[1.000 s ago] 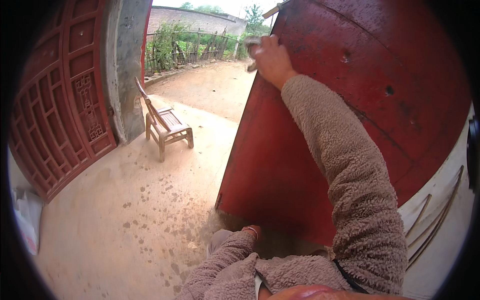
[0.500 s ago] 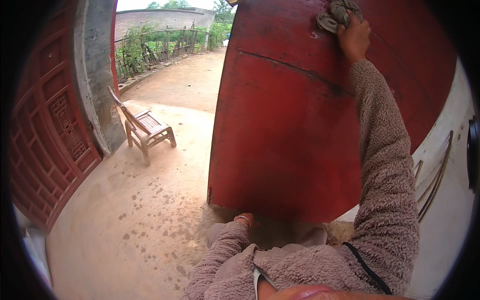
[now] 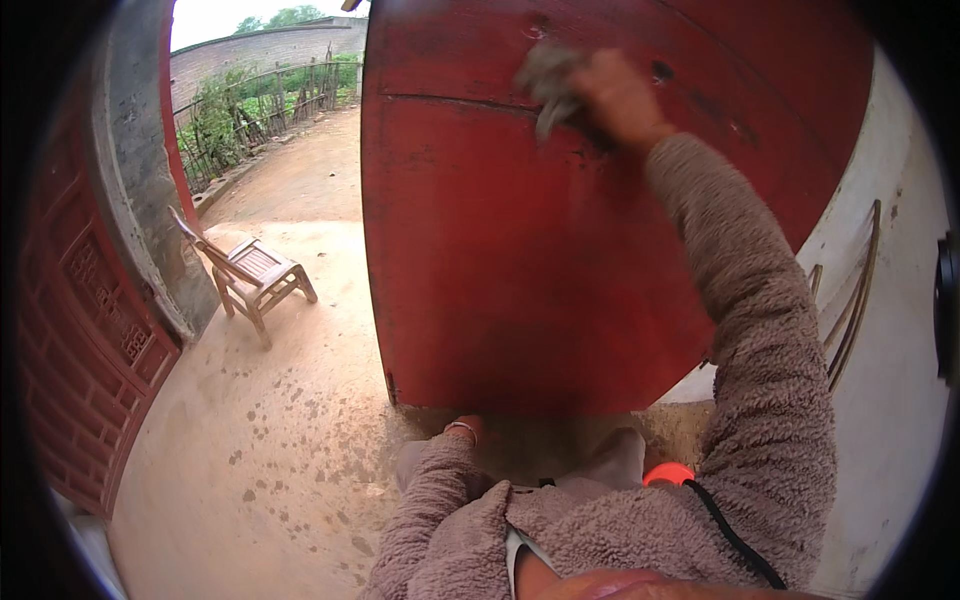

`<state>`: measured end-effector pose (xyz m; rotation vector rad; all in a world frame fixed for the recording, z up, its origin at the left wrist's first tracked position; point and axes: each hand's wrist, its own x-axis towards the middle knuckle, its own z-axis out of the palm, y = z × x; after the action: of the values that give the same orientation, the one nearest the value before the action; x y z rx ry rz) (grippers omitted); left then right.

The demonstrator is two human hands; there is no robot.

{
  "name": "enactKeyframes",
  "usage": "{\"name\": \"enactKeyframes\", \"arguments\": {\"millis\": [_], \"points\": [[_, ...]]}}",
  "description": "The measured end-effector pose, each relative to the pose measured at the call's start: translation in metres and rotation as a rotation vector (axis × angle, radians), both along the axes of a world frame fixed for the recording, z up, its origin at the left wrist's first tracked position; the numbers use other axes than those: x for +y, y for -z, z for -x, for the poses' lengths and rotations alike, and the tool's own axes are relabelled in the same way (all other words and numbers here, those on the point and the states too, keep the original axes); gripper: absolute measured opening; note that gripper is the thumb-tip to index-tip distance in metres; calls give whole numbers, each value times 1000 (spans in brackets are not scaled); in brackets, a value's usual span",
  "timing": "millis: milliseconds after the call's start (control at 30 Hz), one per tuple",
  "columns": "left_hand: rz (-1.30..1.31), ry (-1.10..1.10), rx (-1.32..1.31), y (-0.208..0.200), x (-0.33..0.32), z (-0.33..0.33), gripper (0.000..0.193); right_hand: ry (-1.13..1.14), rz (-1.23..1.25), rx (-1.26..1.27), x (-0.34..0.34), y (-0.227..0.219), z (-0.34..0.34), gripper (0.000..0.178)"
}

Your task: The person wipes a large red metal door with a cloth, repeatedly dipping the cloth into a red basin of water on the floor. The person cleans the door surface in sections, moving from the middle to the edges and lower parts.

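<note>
A grey-brown rag (image 3: pixel 549 80) is bunched in my right hand (image 3: pixel 622 97), whose closed fingers hold it against the upper part of a big red door (image 3: pixel 520 250). Hand and rag are smeared by motion. The rag lies over a dark seam that runs across the door. Low down, close to the door's bottom edge, my left hand (image 3: pixel 466 430) is by my knee with a band around the wrist. Its fingers are mostly hidden, so I cannot see whether it holds anything.
A small wooden chair (image 3: pixel 255 275) stands on the water-spotted floor (image 3: pixel 270 430) to the left. Behind it is a dark red panelled door (image 3: pixel 100 310). An orange-red round object (image 3: pixel 668 473) shows beside my right leg. Bent rods (image 3: pixel 858 300) lean on the white wall.
My right hand has swept the rag left and downward across the red door, to the seam. The view has shifted, and the orange-red object has come into sight. My left hand stays low.
</note>
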<state>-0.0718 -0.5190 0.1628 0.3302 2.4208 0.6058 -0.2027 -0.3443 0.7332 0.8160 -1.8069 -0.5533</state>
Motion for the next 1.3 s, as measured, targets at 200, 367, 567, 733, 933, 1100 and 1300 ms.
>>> {"name": "enactKeyframes", "arguments": {"millis": [200, 367, 567, 733, 933, 1100, 1300], "points": [[19, 10, 65, 49, -6, 13, 62, 105, 780, 355, 74, -45, 3, 46], [133, 70, 20, 33, -4, 7, 65, -94, 352, 67, 64, 83, -2, 39], [74, 22, 22, 21, 14, 5, 63, -63, 7, -145, 73, 89, -25, 31], [54, 17, 41, 22, 2, 5, 60, -153, 537, 266, 20, -42, -9, 38], [142, 122, -27, 16, 1, 11, 63, -109, 626, 204, -60, -58, 11, 40], [106, 67, -36, 21, 8, 10, 61, -299, 177, 42, -69, 80, 33, 28], [48, -8, -5, -46, 9, -10, 63, -189, -208, -590, 17, 244, 41, 17]]}}
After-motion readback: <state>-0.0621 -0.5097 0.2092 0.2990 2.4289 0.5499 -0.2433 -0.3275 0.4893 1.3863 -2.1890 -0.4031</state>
